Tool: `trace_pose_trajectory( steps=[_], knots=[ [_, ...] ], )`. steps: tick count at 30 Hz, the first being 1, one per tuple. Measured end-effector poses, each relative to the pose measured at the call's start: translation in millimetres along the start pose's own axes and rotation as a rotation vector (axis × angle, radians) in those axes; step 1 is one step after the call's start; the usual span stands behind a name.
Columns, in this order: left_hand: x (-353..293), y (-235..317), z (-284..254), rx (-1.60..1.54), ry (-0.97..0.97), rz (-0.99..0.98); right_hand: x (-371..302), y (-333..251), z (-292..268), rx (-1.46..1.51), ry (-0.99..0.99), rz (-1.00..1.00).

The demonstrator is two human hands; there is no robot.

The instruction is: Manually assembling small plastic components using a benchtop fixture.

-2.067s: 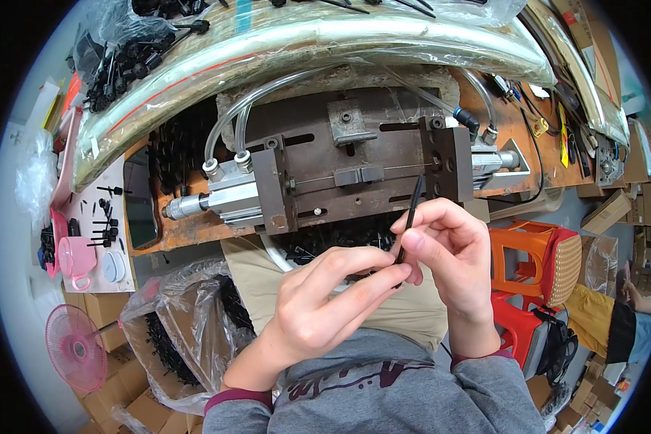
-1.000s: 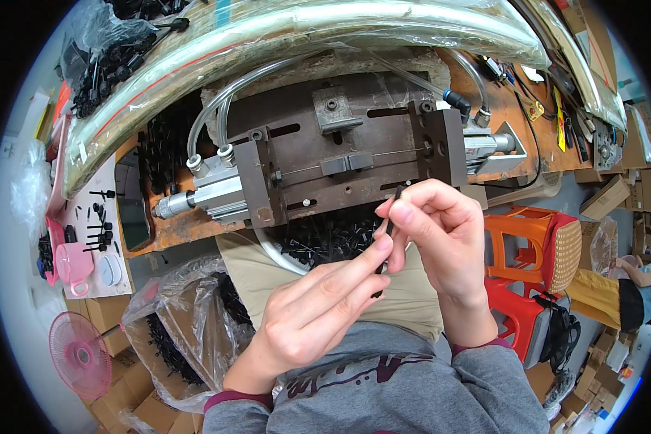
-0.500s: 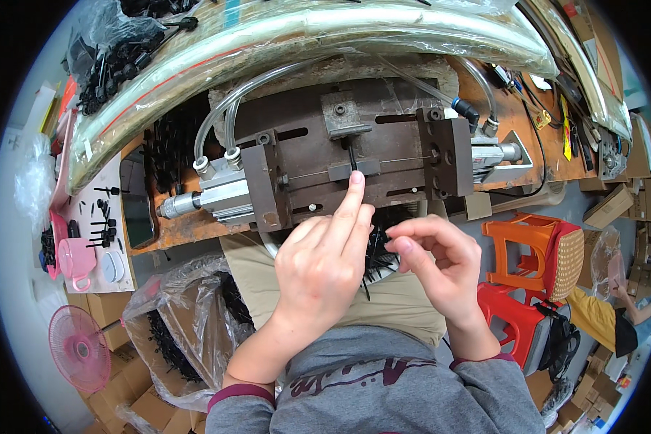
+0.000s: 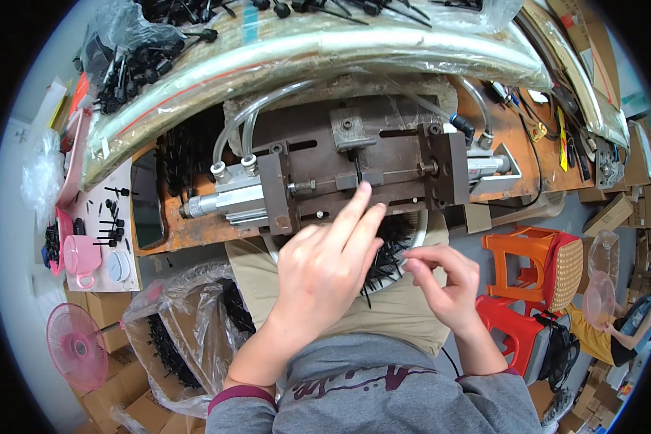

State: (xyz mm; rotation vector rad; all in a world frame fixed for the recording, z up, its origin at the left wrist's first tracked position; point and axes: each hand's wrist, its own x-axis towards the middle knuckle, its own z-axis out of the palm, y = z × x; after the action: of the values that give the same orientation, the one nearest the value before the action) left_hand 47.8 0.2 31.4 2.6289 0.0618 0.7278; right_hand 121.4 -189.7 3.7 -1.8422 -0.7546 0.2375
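My left hand (image 4: 325, 271) reaches over the near edge of a dark metal clamping fixture (image 4: 267, 126). Its fingers are stretched out and the index fingertip touches or nearly touches the near end of a thin black rod (image 4: 359, 168). That rod lies between small metal blocks (image 4: 347, 181) at the fixture's middle, below a bolted bracket (image 4: 353, 130). To the right, my right hand (image 4: 448, 281) hovers by a white-rimmed tub (image 4: 421, 235) of black stemmed parts (image 4: 392, 249) at my lap. Its fingers are loosely curled, thumb and index slightly apart, with nothing visible between them.
Air cylinders (image 4: 242, 205) with clear hoses (image 4: 224, 130) flank the fixture. A plastic-lined box (image 4: 195, 318) of black parts stands at lower left, near a pink fan (image 4: 78, 346). Orange (image 4: 517, 249) and red stools (image 4: 510, 318) stand right; another person (image 4: 629, 333) is beyond.
The left cylinder's rod now sticks out further toward the middle blocks, and the right one's end shows too. My right hand has moved slightly down; the view has shifted a little.
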Motion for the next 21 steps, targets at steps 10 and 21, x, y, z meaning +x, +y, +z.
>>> trace_pose_trajectory(
  steps=[10, 21],
  knots=[
    [-34.7, 8.2, -16.8, -0.269, 0.080, 0.139, 165.7, -88.6, -11.6, -0.322, 0.233, -0.669],
    [-50.9, 10.4, -13.3, -0.342, 0.055, 0.183, 304.2, -122.3, 20.8, -0.941, -0.230, -0.416]
  ],
)
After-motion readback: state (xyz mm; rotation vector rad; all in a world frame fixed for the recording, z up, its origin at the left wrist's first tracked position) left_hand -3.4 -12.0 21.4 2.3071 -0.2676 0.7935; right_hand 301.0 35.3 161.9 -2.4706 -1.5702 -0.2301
